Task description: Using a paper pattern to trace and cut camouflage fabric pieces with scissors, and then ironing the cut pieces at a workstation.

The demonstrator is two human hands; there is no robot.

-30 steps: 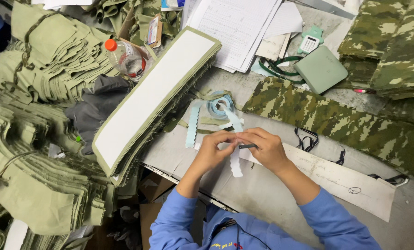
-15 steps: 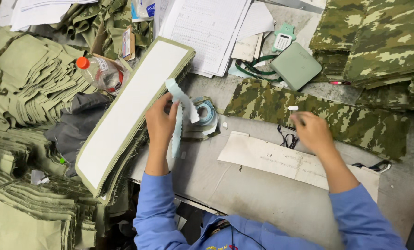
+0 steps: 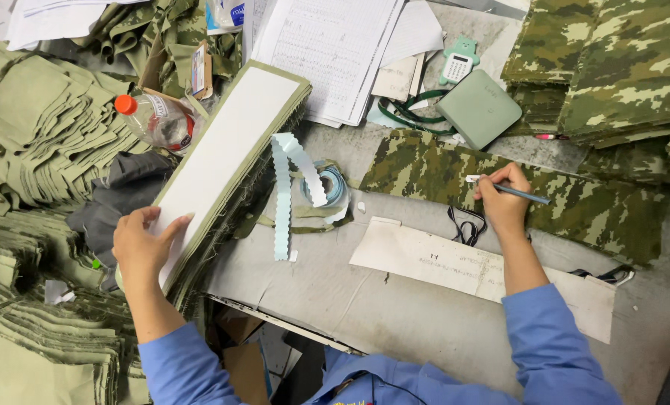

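My left hand (image 3: 141, 244) rests on the near end of a long stack of olive fabric pieces topped with a white layer (image 3: 226, 154), fingers spread over its corner. My right hand (image 3: 503, 199) holds a thin pen (image 3: 526, 194) with a small white sticker at its tip, over a strip of camouflage fabric (image 3: 500, 184). A pale blue scalloped label strip (image 3: 282, 195) hangs from a roll (image 3: 327, 184) lying between the stack and the camouflage strip.
A cardboard template (image 3: 455, 266) lies on the grey table. Piles of olive fabric (image 3: 35, 127) fill the left side, camouflage stacks (image 3: 612, 67) the far right. A plastic bottle (image 3: 151, 120), papers (image 3: 335, 45), a green case (image 3: 479, 109) and a small calculator (image 3: 457, 64) sit at the back.
My left hand let go of the label strip and moved down to the near end of the stack. My right hand shifted slightly onto the camouflage strip with the pen.
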